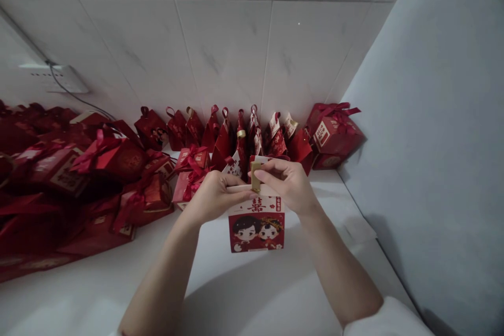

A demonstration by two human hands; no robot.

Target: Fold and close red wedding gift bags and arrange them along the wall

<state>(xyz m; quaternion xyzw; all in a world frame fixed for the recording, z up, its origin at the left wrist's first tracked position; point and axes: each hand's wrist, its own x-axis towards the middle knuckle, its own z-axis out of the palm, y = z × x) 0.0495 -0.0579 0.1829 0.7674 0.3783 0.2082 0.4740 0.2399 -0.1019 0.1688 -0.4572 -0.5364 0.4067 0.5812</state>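
Observation:
A small red and white gift box (pixel 256 224) printed with a cartoon couple stands on the white table (pixel 244 294) in front of me. My left hand (pixel 214 195) pinches the box's top edge from the left. My right hand (pixel 287 181) grips the top from the right, its fingers closed on a small gold clasp (pixel 255 176) at the middle of the top.
A row of red gift boxes with ribbons (pixel 236 136) lines the tiled wall behind. A heap of more red boxes (pixel 79 178) fills the left side. A larger red box (pixel 334 134) sits in the right corner by the grey wall. A socket with cable (pixel 59 76) hangs left.

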